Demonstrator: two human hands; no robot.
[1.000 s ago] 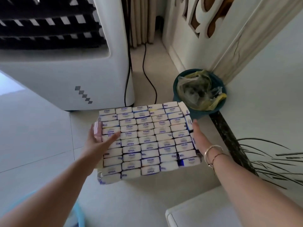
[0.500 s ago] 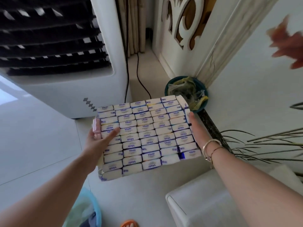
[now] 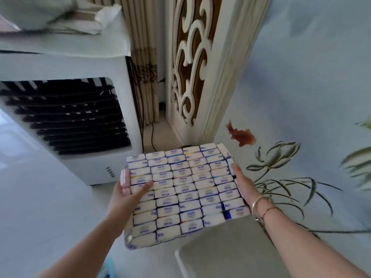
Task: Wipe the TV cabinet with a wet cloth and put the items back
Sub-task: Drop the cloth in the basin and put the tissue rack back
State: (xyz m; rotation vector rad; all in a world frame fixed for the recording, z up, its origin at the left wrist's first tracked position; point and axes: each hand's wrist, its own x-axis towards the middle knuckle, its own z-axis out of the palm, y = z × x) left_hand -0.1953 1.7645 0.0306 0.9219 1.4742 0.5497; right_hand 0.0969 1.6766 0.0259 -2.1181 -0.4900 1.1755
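Both hands holding a flat block of tissue packs in the air, in front of the air cooler and the wall.

The tissue pack block [image 3: 183,194] is lying roughly flat, printed face up, its long axis running near to far and leaning slightly right at the far end; near edge tilting a little downward. The left hand [image 3: 128,195] is gripping the left edge, thumb curled over the top face, fingers wrapped under. The right hand [image 3: 244,186] is pressing along the right edge, fingers mostly hidden behind the block, so their curl cannot be told; bracelets [image 3: 261,205] are sitting on that wrist. The white air cooler [image 3: 66,125] is standing to the far left, a carved panel [image 3: 192,63] beyond, a painted wall [image 3: 301,97] to the right.
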